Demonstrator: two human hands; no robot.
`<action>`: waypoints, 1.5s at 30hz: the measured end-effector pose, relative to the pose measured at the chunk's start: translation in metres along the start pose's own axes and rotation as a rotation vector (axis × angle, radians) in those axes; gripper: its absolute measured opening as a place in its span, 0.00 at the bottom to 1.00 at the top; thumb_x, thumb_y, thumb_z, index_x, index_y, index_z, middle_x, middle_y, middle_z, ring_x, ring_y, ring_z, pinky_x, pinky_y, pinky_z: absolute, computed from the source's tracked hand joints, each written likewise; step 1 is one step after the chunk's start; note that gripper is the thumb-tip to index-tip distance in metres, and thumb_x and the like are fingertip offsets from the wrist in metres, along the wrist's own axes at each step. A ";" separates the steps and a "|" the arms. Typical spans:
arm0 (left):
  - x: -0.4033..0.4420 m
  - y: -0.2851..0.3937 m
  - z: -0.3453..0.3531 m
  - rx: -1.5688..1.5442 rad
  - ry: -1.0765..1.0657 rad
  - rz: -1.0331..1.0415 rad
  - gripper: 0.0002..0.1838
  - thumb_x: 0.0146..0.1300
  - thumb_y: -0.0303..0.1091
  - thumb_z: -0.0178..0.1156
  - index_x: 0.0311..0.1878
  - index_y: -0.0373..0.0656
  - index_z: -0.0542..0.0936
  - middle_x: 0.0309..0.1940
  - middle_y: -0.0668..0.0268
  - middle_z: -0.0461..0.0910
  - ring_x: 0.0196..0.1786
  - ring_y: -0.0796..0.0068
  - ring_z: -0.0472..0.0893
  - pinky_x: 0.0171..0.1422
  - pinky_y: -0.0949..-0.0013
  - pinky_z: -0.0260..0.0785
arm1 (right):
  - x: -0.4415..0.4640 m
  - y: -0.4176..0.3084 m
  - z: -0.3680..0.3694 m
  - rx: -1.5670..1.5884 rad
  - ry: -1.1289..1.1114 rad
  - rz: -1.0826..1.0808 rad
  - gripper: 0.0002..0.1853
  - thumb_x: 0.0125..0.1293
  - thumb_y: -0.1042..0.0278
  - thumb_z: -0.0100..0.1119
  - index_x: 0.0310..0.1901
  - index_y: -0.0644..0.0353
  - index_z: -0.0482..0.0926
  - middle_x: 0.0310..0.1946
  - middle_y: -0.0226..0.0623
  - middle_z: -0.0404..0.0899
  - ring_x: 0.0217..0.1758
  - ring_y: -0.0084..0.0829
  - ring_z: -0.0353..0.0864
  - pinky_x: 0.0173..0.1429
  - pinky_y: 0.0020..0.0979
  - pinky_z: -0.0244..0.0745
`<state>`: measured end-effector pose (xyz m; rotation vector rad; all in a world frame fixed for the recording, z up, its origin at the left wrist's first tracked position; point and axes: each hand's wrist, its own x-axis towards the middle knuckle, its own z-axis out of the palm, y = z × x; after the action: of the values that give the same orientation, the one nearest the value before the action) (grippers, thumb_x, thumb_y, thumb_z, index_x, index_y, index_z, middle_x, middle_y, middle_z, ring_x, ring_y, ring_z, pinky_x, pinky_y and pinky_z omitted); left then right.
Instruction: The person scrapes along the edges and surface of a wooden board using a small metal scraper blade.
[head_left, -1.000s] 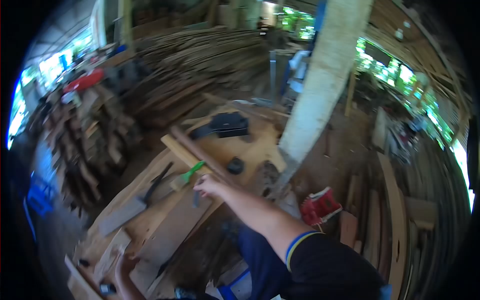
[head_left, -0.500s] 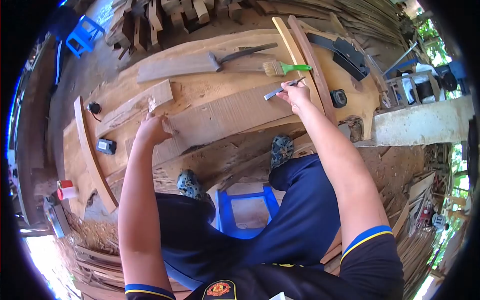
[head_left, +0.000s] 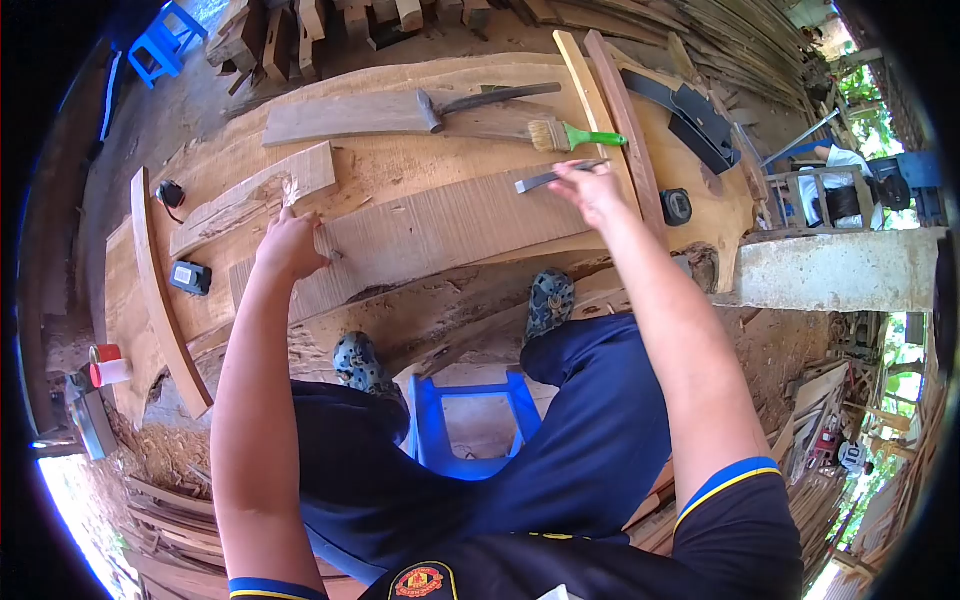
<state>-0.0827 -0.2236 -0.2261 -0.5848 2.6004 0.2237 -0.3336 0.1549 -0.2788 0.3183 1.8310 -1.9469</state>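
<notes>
While the right hand has its fingers closed around a chisel over the right part of a long board, the left hand spreads its fingers loosely at the board's left part, apparently gripping nothing. The board lies on the wooden counter, near a brush and hammer.

1. A hammer lies near the table's far edge, its head against a flat board.
2. A green-handled brush sits toward the far right corner (bristles pointing left).
3. A black box is at the right end.
4. A blue stool stands beyond the far left corner.
</notes>
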 end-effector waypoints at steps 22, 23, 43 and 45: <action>0.002 0.015 -0.011 -0.338 0.101 0.238 0.29 0.54 0.42 0.75 0.59 0.43 0.82 0.55 0.50 0.84 0.61 0.50 0.81 0.68 0.55 0.72 | -0.021 -0.038 -0.007 -0.177 -0.142 -0.006 0.12 0.69 0.75 0.64 0.51 0.66 0.74 0.36 0.45 0.85 0.36 0.34 0.89 0.39 0.34 0.89; 0.001 0.019 -0.012 -0.317 0.094 0.239 0.29 0.54 0.42 0.75 0.59 0.43 0.82 0.55 0.50 0.84 0.61 0.50 0.81 0.68 0.55 0.72 | -0.027 -0.039 -0.003 -0.310 -0.168 0.001 0.13 0.69 0.75 0.63 0.52 0.65 0.74 0.35 0.45 0.85 0.35 0.33 0.89 0.39 0.33 0.88; -0.019 0.076 0.026 0.149 -0.064 0.232 0.79 0.35 0.46 0.87 0.84 0.69 0.37 0.84 0.54 0.40 0.84 0.41 0.46 0.77 0.24 0.52 | -0.075 0.035 0.033 -1.033 -0.153 -0.517 0.19 0.76 0.70 0.51 0.65 0.52 0.80 0.52 0.58 0.83 0.50 0.47 0.87 0.55 0.37 0.78; -0.018 0.075 0.029 0.132 -0.064 0.230 0.79 0.34 0.44 0.87 0.84 0.70 0.38 0.84 0.55 0.40 0.84 0.41 0.46 0.77 0.23 0.52 | -0.074 0.036 0.035 -1.000 -0.146 -0.536 0.19 0.76 0.70 0.51 0.65 0.54 0.79 0.52 0.59 0.83 0.52 0.49 0.86 0.57 0.37 0.77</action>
<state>-0.0891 -0.1423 -0.2389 -0.2280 2.5932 0.1401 -0.2469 0.1314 -0.2736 -0.6626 2.6609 -1.0110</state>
